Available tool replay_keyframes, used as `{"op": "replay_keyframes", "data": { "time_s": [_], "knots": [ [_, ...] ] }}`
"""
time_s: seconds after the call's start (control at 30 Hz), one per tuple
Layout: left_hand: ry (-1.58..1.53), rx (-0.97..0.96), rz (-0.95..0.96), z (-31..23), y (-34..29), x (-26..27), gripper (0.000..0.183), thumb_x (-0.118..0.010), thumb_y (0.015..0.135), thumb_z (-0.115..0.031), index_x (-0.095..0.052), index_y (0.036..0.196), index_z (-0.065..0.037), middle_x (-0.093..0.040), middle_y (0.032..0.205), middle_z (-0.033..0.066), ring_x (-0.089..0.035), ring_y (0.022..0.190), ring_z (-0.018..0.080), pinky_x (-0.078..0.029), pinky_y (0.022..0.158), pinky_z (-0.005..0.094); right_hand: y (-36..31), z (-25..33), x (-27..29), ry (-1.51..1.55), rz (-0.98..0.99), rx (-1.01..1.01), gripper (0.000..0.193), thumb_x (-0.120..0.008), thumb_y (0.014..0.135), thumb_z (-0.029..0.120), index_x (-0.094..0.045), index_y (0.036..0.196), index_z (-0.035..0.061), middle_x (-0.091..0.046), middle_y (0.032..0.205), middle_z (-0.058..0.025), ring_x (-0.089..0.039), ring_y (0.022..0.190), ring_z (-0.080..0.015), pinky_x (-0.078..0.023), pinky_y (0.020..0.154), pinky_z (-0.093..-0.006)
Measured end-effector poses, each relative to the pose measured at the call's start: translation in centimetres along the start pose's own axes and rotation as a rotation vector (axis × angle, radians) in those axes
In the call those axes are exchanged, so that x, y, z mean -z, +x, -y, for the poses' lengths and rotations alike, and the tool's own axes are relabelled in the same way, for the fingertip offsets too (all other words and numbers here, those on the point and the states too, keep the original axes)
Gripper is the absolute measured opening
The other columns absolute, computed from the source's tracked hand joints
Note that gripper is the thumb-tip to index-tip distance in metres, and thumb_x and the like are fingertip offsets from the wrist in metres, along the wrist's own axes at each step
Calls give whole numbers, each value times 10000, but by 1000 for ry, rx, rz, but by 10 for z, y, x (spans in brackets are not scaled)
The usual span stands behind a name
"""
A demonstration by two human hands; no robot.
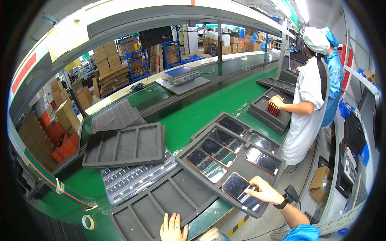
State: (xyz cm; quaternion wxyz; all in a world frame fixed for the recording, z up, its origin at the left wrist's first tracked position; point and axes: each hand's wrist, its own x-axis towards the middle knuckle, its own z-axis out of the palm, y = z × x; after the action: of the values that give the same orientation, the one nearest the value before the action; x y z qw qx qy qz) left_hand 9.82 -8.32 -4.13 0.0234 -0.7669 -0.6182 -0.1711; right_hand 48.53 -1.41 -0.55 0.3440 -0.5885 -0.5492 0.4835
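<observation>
My right hand [264,191] grips a smartphone [235,183] with a dark glossy screen, thumb and fingers at its right side. The phone lies tilted over the near corner of a black foam tray [239,164], partly over another phone. Several more smartphones [206,165] rest face up in this tray's slots. My left hand [173,228] is open, fingers spread flat on the near edge of a second black foam tray [168,195], whose slots show bare foam. A black band circles my right wrist.
Left of the trays, another black foam tray [124,145] sits on a clear plastic tray [138,176] of small parts. A scale [181,75] stands across the green belt [189,127]. A tape roll [88,222] lies at lower left. Two co-workers [311,96] stand at right, one handling reddish parts.
</observation>
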Motion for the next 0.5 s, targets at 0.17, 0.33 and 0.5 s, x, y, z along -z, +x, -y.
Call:
{"op": "replay_keyframes", "data": {
  "time_s": [0.17,0.33,0.5],
  "knots": [
    [-3,-20,-30,4,-2,-9,569,-675,877,-289,-539,1391,-89,-535,1436,56,-409,1412,296,-418,1035,426,2,-1,-3,-507,-48,362,528,-749,877,336,-549,1207,-25,-581,1128,-185,-582,1084,-304,-479,944,-369],
    [-4,-20,-38,4,-2,-8,550,-664,893,-295,-544,1383,-73,-541,1430,70,-409,1411,301,-417,1035,432,7,32,-6,-275,23,137,654,-767,860,391,-521,1303,-23,-600,1146,-186,-601,1058,-244,-519,841,-335],
    [-22,-22,-42,5,-4,-9,542,-658,900,-295,-547,1378,-67,-542,1431,76,-409,1411,304,-414,1040,439,19,27,-2,-458,137,82,829,-798,806,480,-480,1403,1,-640,1215,-166,-636,1075,-249,-527,873,-337]
  ]
}}
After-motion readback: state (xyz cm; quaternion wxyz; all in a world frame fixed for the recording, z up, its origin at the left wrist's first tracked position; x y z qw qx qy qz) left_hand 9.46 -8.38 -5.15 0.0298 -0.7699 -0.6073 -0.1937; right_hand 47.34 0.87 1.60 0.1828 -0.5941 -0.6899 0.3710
